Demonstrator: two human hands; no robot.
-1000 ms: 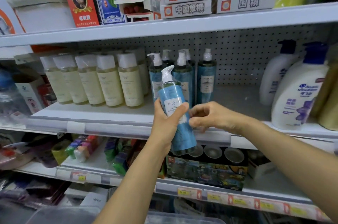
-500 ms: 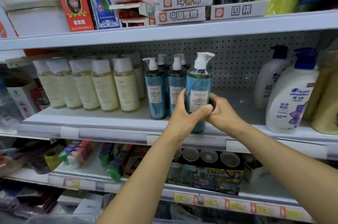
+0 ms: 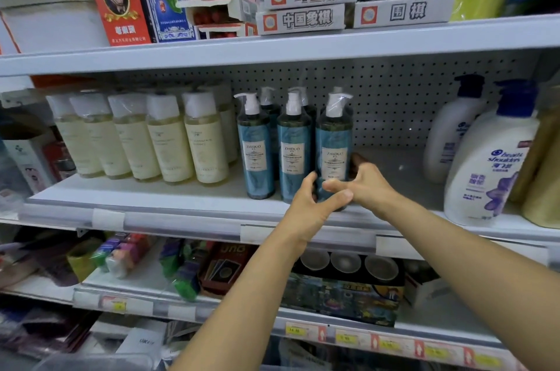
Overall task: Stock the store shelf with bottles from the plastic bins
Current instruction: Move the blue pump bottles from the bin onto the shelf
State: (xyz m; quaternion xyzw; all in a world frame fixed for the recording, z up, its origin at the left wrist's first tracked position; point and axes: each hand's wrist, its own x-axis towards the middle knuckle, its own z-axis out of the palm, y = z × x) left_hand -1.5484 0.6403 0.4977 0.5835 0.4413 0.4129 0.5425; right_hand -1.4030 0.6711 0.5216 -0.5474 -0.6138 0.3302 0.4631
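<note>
Blue bottle (image 3: 333, 140) clamped in left hand (image 3: 309, 207), right hand (image 3: 368, 185) grip; twin bottles (image 3: 294, 146) just beside.

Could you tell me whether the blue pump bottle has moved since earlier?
Yes, the blue pump bottle rose from in front of the price rail onto the shelf, right of its twins.

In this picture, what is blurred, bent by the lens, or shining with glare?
Head view: the shelf edge bows and slopes, a wide-angle effect; the lower left corner is smeared; the label on the blue bottle between the left hand and right hand reads sharply, though both hands look slightly soft; wrap on the pale bottles shows mild glare.
</note>
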